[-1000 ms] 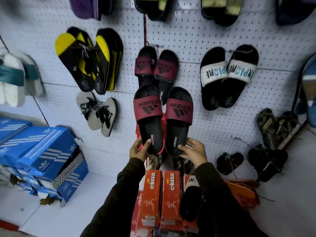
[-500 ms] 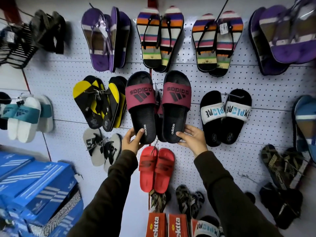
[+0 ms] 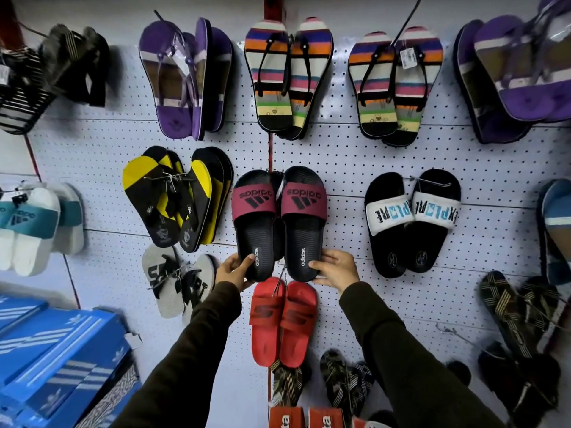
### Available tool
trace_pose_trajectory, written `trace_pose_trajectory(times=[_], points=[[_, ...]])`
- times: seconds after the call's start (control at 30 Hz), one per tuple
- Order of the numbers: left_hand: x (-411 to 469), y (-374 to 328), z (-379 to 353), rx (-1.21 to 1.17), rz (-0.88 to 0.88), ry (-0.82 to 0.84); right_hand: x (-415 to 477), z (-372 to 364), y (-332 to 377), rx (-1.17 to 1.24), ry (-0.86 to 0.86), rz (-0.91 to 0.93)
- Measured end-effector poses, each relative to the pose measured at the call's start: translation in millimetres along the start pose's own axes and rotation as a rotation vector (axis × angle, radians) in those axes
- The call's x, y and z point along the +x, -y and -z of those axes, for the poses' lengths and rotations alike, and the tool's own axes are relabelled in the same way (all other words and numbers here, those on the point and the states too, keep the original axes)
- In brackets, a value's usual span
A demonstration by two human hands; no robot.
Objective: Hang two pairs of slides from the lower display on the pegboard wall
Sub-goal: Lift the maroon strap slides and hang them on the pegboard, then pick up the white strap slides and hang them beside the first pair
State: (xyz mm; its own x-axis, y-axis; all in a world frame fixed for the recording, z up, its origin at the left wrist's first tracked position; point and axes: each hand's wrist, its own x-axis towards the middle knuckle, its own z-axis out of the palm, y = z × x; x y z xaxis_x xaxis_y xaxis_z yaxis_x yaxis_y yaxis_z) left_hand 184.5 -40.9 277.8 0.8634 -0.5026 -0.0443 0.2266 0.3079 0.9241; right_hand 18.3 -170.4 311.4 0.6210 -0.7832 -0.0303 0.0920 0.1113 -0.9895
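Observation:
A pair of black slides with maroon straps is pressed flat against the white pegboard wall (image 3: 355, 156), toes up. My left hand (image 3: 233, 268) grips the heel of the left slide (image 3: 255, 223). My right hand (image 3: 335, 268) grips the heel of the right slide (image 3: 304, 223). Another dark slide shows in the gap behind them; it is mostly hidden. A red pair of slides (image 3: 282, 322) hangs directly below my hands.
Black and yellow flip-flops (image 3: 173, 196) hang to the left, black slides with white straps (image 3: 411, 220) to the right, striped flip-flops (image 3: 287, 75) above. Grey sandals (image 3: 176, 279) hang at lower left. Blue shoeboxes (image 3: 58, 359) are stacked at bottom left, orange boxes (image 3: 306, 417) at the bottom.
Both hands have lifted the maroon-strapped pair up the wall, over the spot of the matching pair that hung there. The red pair below has come into view.

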Motion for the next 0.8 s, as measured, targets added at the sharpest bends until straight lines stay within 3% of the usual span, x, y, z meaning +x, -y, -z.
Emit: trace_pose_trajectory(times=[0.2, 0.43, 0.8], points=[[2, 23, 2, 0.04, -0.011, -0.032, 9, -6, -26, 0.018, -0.022, 0.006], [-3, 46, 10, -0.068, 0.001, -0.099, 9, 0, -60, -0.01, -0.014, 0.0], [-67, 161, 9, 0.08, 0.227, -0.082, -30, 72, -154, -0.156, -0.096, -0.181]])
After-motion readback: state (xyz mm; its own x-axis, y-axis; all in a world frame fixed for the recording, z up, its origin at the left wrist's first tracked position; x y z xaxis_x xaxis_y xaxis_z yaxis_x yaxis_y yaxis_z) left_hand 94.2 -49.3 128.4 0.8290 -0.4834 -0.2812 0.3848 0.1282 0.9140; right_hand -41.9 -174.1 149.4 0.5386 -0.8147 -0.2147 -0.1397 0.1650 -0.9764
